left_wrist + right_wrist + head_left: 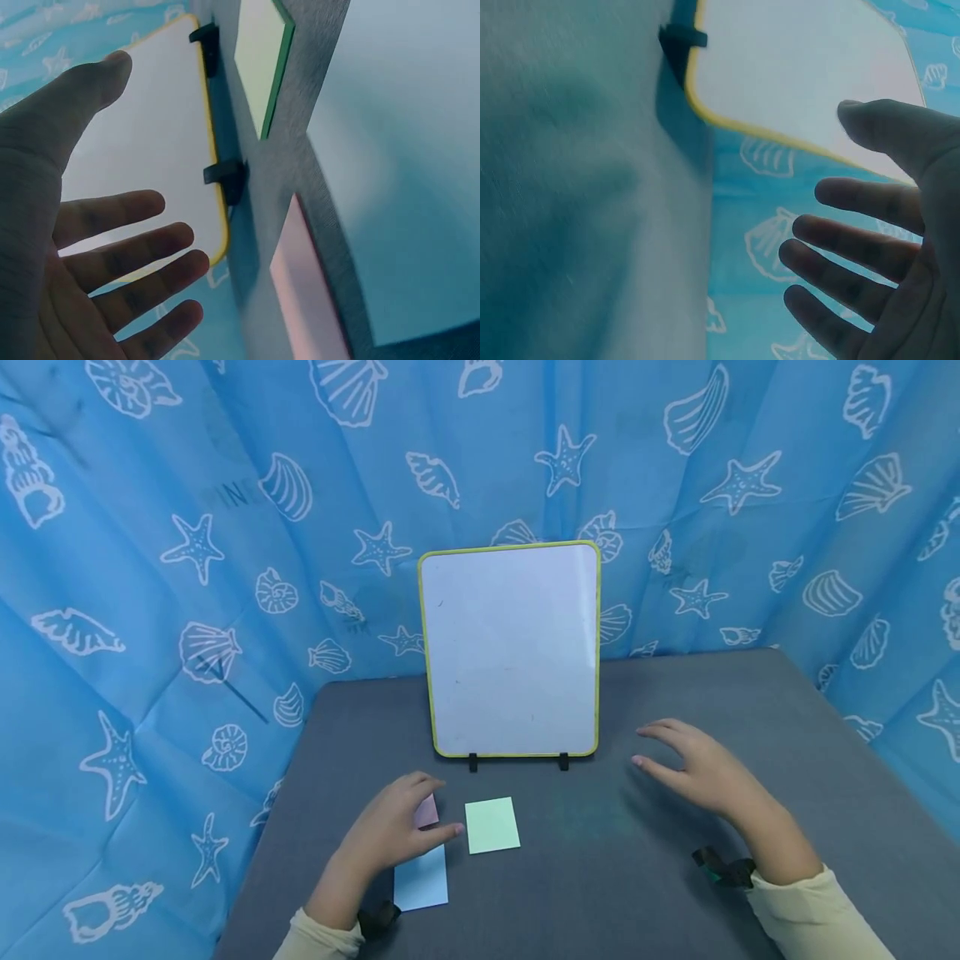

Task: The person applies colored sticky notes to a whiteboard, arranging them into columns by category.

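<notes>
My left hand [392, 822] hovers over the sticky notes at the table's left, fingers and thumb spread, holding nothing. Below it lie a pink sticky note pad [426, 811], partly covered by the hand in the head view, and a blue sticky note pad [422, 878] nearer me. A light green sticky note pad [492, 825] lies just right of the left thumb; its thick edge shows in the left wrist view. My right hand [705, 772] is raised above the table on the right, its fingers apart and nothing in them.
A whiteboard [513, 652] with a yellow frame stands upright at the back of the grey table [585, 877], on two black feet [564, 762]. Behind it hangs a blue curtain [480, 460] printed with white shells and starfish. Dark straps [723, 867] sit at both wrists.
</notes>
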The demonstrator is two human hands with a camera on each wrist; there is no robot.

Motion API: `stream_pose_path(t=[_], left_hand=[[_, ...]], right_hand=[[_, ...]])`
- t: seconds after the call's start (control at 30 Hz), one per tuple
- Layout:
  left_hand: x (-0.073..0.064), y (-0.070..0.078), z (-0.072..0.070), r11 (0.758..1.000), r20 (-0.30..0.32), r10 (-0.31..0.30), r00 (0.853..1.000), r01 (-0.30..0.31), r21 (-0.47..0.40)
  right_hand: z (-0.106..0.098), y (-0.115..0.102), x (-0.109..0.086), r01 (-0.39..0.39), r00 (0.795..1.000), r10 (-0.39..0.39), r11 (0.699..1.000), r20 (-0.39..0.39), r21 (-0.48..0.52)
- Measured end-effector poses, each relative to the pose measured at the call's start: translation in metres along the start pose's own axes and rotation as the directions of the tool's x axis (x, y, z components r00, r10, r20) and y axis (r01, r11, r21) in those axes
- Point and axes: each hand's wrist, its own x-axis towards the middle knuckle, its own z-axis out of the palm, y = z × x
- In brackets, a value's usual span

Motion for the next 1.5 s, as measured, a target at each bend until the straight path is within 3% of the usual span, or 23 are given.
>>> stream_pose_path(t=[0.27,0.5,0.7,0.83,1.1,1.27,1.5], left_hand=[[-0.001,0.001,0.013,0.999,0.028,0.015,1.0,-0.014,-0.04],[-0.004,0.005,0.025,0.996,0.043,0.048,0.998,-0.044,-0.076],[-0.003,0.007,0.034,0.995,0.034,0.086,0.996,-0.084,-0.059],[-0.002,0.007,0.039,0.995,0.058,0.092,0.994,-0.089,-0.048],[-0.002,0.006,0.043,0.994,0.062,0.098,0.993,-0.095,-0.048],[0.0,0.005,0.047,0.99,0.052,0.129,0.99,-0.126,-0.056],[0.004,0.005,0.049,0.989,0.055,0.144,0.988,-0.142,-0.028]], right_hand=[[0.031,-0.017,0.005,0.088,0.996,-0.087,0.993,-0.017,0.081],[0.059,-0.042,0.009,0.141,0.989,-0.146,0.983,0.032,0.118],[0.089,-0.067,0.015,0.259,0.954,-0.271,0.961,0.127,0.101],[0.104,-0.082,0.019,0.291,0.932,-0.303,0.953,0.197,0.086],[0.12,-0.097,0.026,0.304,0.907,-0.317,0.949,0.279,0.089],[0.126,-0.101,0.03,0.344,0.891,-0.353,0.935,0.286,0.084],[0.131,-0.103,0.033,0.375,0.885,-0.374,0.926,0.276,0.054]])
